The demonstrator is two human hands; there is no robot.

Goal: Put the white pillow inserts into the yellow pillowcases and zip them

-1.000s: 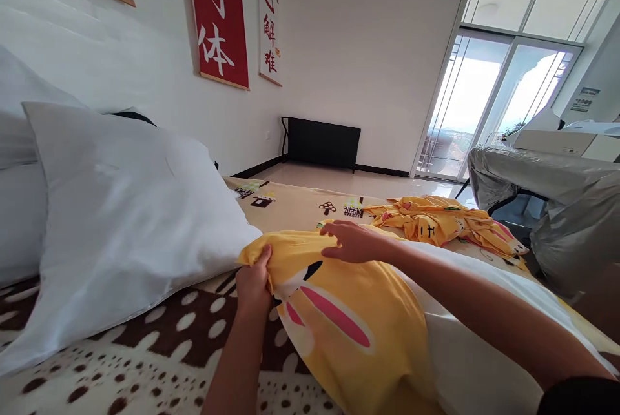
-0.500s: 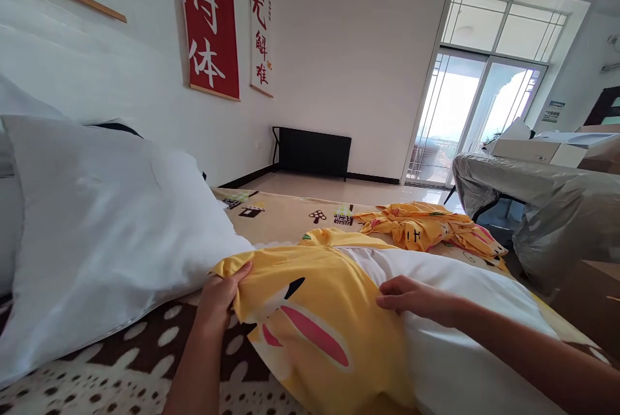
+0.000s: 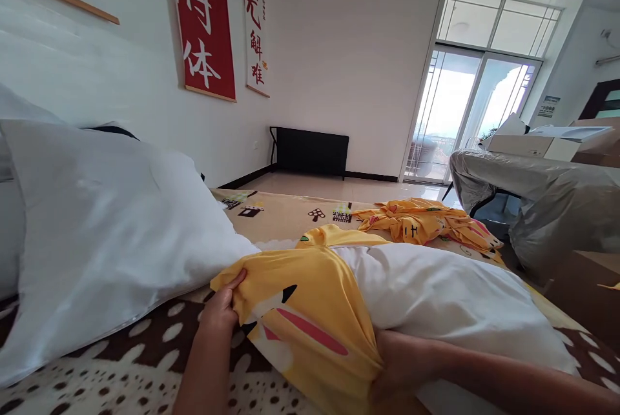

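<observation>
A yellow pillowcase (image 3: 310, 292) with a rabbit print, pink ears showing, lies over one end of a white pillow (image 3: 450, 299). My left hand (image 3: 220, 308) is closed on the pillowcase's left corner, thumb on top. At the pillowcase's right edge, low against the pillow, my right hand (image 3: 400, 363) grips the yellow cloth; its fingertips are partly hidden in the folds. The rest of the pillow sticks out to the right, uncovered and creased.
Another white pillow (image 3: 121, 234) leans at the left. Crumpled yellow cloth (image 3: 431, 224) lies on the far part of the patterned bedding (image 3: 285, 215). To the right are a plastic-covered table (image 3: 557, 189) with boxes and a cardboard box (image 3: 586, 299). A black panel (image 3: 310, 151) stands by the wall.
My right hand has moved down along the pillowcase's edge and now grips it lower. The cloth there is pulled tighter and more of the white pillow shows. My left hand keeps its hold.
</observation>
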